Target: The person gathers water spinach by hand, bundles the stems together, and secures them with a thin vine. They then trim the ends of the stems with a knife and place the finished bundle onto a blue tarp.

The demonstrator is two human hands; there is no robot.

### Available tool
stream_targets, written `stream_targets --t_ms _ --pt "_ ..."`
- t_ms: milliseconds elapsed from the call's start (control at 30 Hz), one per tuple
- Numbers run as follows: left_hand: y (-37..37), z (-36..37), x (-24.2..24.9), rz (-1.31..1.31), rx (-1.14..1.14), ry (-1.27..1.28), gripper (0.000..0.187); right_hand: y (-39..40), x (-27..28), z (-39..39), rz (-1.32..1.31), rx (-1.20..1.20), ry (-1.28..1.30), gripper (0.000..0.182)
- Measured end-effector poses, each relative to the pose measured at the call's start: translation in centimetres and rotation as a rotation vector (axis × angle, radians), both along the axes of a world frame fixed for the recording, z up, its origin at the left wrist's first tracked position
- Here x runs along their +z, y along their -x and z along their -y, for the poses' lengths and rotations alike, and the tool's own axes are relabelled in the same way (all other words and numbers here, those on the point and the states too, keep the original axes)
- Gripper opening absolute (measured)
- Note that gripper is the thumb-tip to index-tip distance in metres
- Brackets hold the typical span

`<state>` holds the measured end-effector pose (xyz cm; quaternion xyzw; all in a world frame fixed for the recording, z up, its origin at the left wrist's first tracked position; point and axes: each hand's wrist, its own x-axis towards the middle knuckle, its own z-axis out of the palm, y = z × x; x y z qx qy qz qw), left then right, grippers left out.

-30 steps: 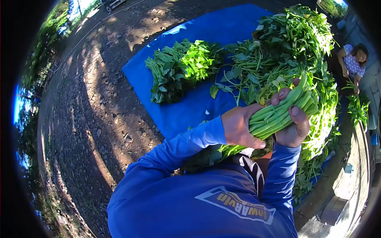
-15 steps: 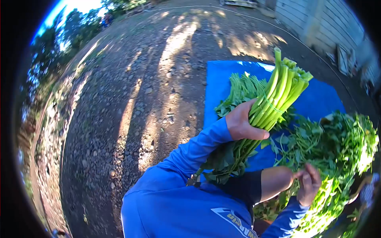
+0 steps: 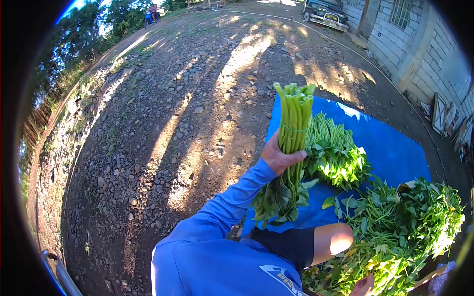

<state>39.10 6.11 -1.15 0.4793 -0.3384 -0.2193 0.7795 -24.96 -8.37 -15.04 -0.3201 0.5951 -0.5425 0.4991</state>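
My left hand (image 3: 280,155) is closed around a bundle of water spinach (image 3: 295,116), its pale green hollow cut stems pointing up and its leaves hanging below. A thin tie circles the stems just above my fingers. At the bottom edge, my right hand (image 3: 364,285) shows only in part, open beside a loose heap of leafy greens (image 3: 390,232). Nothing can be seen in it. Another bunch of greens (image 3: 335,148) lies on the blue tarp (image 3: 390,143), stems toward the far side.
My bent knee (image 3: 333,241) stands between the bundle and the heap. Stony ground (image 3: 158,148) stretches to the left. A block wall (image 3: 424,54), a parked vehicle (image 3: 327,15) and a person on a motorbike (image 3: 151,16) are farther off. Someone's patterned clothing (image 3: 441,281) shows at lower right.
My left hand has carried the bundle leftward and turned it more upright. My right hand has dropped from beside the knee to the bottom edge. The view has tilted up.
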Motion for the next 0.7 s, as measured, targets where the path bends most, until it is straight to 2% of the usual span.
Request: stream_targets --t_ms 33,67,100,133,167,200,267,300,367,433,500,567,633,700 --pt "-0.4 0.0 -0.4 0.029 0.041 -0.055 0.064 -0.3 0.8 -1.0 -0.046 0.028 0.003 0.024" --pt "-1.3 -0.3 -0.8 0.057 0.072 -0.114 0.063 0.1 0.2 -1.1 -0.055 -0.052 0.011 0.016" --pt "-2.2 -0.4 -1.2 0.085 0.084 -0.178 0.063 1.6 -0.4 -1.1 -0.025 0.075 0.042 0.01" --pt "-3.0 -0.4 -1.7 0.099 0.117 -0.187 0.061 3.3 -1.6 -1.0 -0.025 0.087 0.007 0.006" --pt "-3.9 -0.5 -2.6 0.106 0.14 -0.2 0.059 1.6 0.6 -2.7 -0.031 0.025 -0.011 0.007" --pt "-5.5 -1.0 -3.8 0.163 0.156 -0.238 0.046 3.5 -0.3 -2.8 -0.088 0.057 -0.031 0.01" --pt "-6.5 -1.6 -2.5 0.149 0.288 -0.261 0.04 2.4 1.8 -4.9 -0.25 -0.022 -0.125 0.024" --pt "-7.2 -2.0 -1.7 0.182 0.38 -0.285 0.039 4.0 0.8 -5.5 -0.256 -0.02 -0.128 0.022" --pt "-9.9 -2.2 -1.0 0.318 0.512 -0.258 0.038 5.8 0.5 -7.2 -0.253 -0.009 -0.141 0.022" --pt "-12.7 -0.8 2.3 0.529 0.66 -0.234 0.038 8.3 -0.4 -9.3 -0.237 -0.06 -0.184 0.021" --pt "-13.4 2.9 5.0 0.556 0.615 0.035 0.043 9.2 -0.6 -10.3 -0.235 -0.093 -0.202 0.021" --pt "-14.4 7.0 8.0 0.848 0.763 0.007 0.054 9.7 -0.1 -11.4 -0.253 -0.131 -0.201 0.021" --pt "-15.1 12.2 9.8 0.955 0.704 0.014 0.068 7.9 2.2 -12.1 -0.336 -0.187 -0.212 0.02" --pt "-16.7 18.7 11.6 1.488 0.883 0.305 0.076 7.3 3.4 -12.6 -0.414 -0.196 -0.212 0.021"
